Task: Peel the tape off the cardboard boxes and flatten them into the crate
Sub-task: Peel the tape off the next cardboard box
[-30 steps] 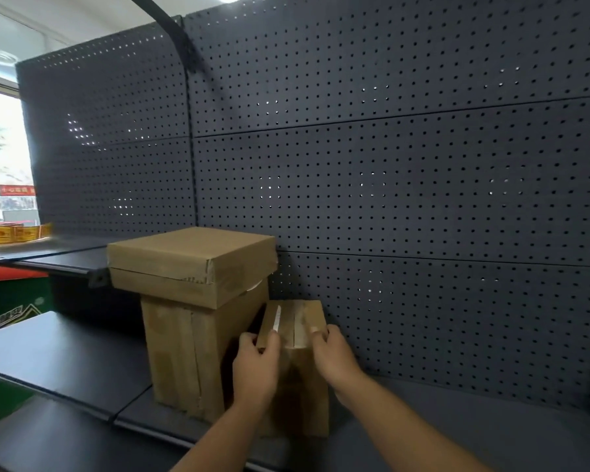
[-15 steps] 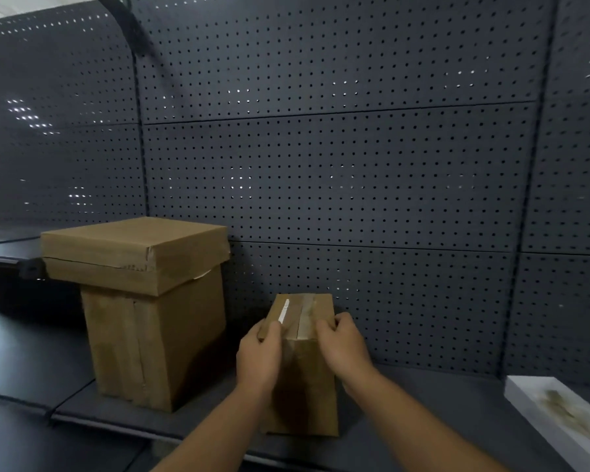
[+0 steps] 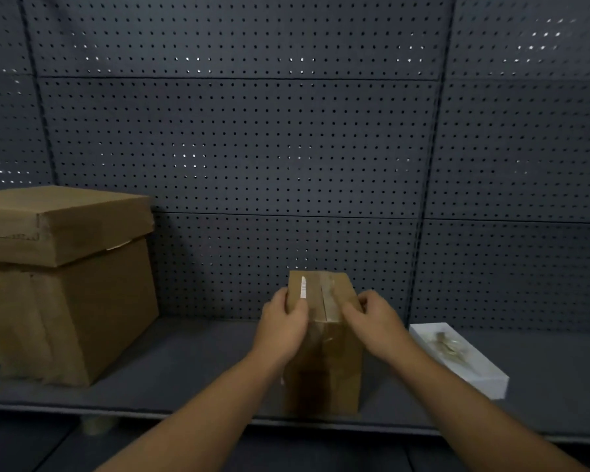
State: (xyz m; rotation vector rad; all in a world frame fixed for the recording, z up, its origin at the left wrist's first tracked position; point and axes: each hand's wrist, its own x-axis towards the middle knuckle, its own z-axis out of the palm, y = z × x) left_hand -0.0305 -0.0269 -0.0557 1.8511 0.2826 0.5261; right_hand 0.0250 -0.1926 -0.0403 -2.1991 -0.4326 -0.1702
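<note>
On the dark shelf [image 3: 191, 369], in front of the pegboard [image 3: 252, 148], a small box [image 3: 324, 356] stands upright near the front edge. Clear tape [image 3: 329, 301] runs along its top seam and down the near face. The left hand [image 3: 281, 327] grips the box's top left corner, thumb over the top beside a white label strip [image 3: 303, 287]. The right hand [image 3: 372, 321] has its fingers curled at the top right edge by the tape; whether it pinches tape or cardboard cannot be told. Well to the left stands a big box [image 3: 72, 311] with a flatter box [image 3: 62, 223] stacked on it. Just right of the small box lies a white tray [image 3: 491, 383] holding something blurred
</note>
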